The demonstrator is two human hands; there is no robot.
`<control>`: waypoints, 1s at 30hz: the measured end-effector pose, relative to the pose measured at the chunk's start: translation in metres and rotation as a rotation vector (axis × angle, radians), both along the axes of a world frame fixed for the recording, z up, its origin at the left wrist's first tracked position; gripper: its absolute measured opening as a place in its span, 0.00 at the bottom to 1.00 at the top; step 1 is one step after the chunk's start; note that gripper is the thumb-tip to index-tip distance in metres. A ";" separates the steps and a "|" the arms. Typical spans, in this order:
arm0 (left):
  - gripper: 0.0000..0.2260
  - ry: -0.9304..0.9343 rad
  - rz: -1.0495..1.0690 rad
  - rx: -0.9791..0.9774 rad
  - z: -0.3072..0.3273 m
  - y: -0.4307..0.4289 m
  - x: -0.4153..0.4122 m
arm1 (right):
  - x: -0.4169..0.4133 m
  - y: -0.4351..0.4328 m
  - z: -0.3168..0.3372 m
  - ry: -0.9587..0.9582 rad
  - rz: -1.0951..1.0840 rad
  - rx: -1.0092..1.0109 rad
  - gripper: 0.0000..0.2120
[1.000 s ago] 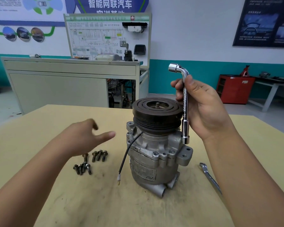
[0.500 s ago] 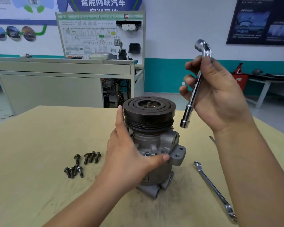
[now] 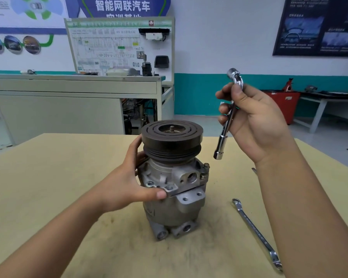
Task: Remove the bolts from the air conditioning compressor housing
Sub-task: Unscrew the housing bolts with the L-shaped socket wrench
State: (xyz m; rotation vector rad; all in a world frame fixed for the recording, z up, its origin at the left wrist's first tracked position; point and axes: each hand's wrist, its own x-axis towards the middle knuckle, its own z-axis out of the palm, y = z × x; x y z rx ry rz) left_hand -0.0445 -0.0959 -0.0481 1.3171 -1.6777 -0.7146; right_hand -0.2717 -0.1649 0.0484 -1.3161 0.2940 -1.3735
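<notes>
The air conditioning compressor stands upright on the table, its dark pulley on top. My left hand grips the housing from the left, with fingers behind the pulley and the thumb on a front mounting lug. My right hand holds a chrome L-shaped socket wrench tilted in the air to the right of the pulley. Its lower socket end hangs clear of the housing. Two bolt heads show on the housing's right flange. The removed bolts are out of sight behind my left arm.
A chrome combination spanner lies on the yellow table to the right of the compressor, beside my right forearm. Beyond the table stand a grey cabinet with a training board and a red cabinet.
My left hand went from hovering over the loose bolts to gripping the housing, and the compressor has been turned. My right hand lifted the socket wrench off the flange and tilted it.
</notes>
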 end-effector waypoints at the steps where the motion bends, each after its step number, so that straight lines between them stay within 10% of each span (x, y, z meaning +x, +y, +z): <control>1: 0.57 0.016 -0.033 0.023 0.002 -0.003 0.004 | -0.001 0.000 0.000 -0.019 0.009 0.004 0.10; 13: 0.59 0.184 -0.277 0.240 0.008 -0.020 0.021 | 0.001 -0.003 0.000 -0.072 0.048 0.032 0.11; 25: 0.33 -0.096 0.373 0.017 0.010 0.043 -0.041 | 0.011 -0.001 -0.002 -0.050 -0.018 0.059 0.11; 30: 0.54 -0.227 0.544 -0.033 -0.009 0.036 -0.088 | 0.012 0.000 -0.004 -0.005 -0.035 0.060 0.11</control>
